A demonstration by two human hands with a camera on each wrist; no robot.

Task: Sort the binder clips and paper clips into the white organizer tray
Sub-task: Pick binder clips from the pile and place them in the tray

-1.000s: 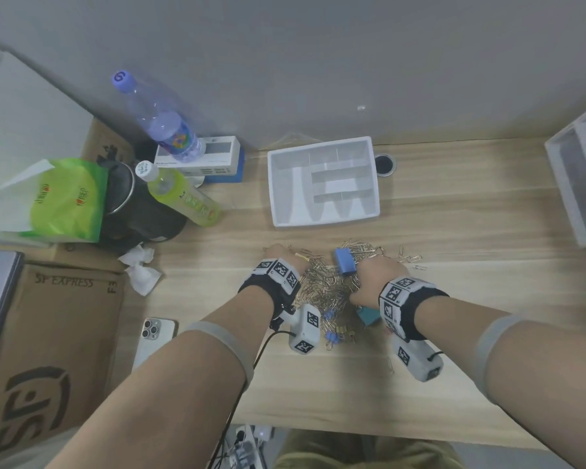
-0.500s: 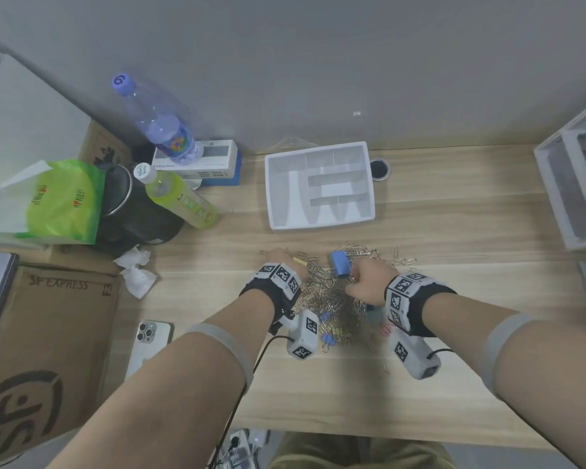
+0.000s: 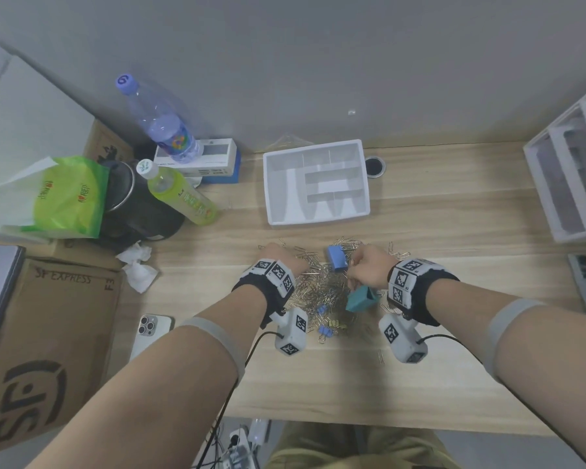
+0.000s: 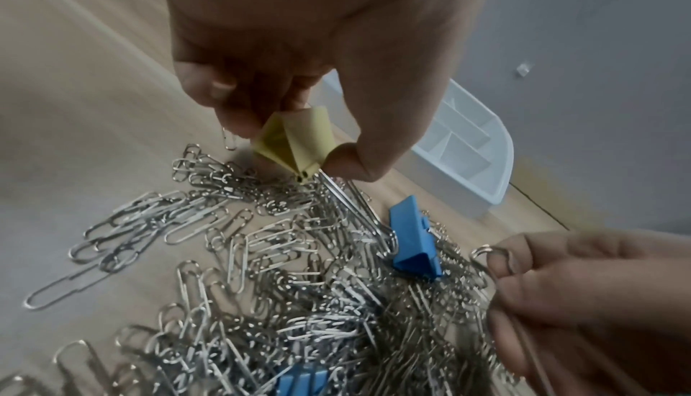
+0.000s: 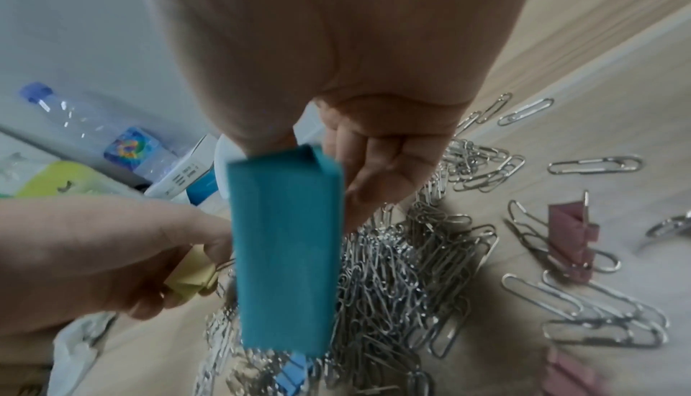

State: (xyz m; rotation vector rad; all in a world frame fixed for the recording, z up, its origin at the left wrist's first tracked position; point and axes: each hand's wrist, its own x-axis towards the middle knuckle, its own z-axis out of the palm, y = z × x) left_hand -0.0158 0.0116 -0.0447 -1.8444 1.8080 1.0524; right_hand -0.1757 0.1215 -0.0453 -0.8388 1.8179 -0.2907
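Observation:
A heap of silver paper clips (image 3: 322, 289) lies on the wooden desk, just in front of the white organizer tray (image 3: 317, 182). My left hand (image 3: 282, 257) is at the heap's left edge and pinches a yellow binder clip (image 4: 299, 148) between thumb and fingers, just above the heap. My right hand (image 3: 366, 269) holds a large teal binder clip (image 5: 286, 254) by its wire handle, so the clip hangs below the palm. A large blue binder clip (image 3: 336, 258) rests on the heap between my hands. The tray's compartments look empty.
Small blue binder clips (image 3: 325, 330) lie at the heap's near edge, and pink ones (image 5: 568, 240) lie to the right. At the left are two bottles (image 3: 183, 198), a phone (image 3: 151, 330), tissues and a cardboard box. A white shelf unit (image 3: 569, 170) stands at the right.
The teal binder clip has come up off the heap and now hangs from my right hand. My left hand has stayed at the heap's left edge.

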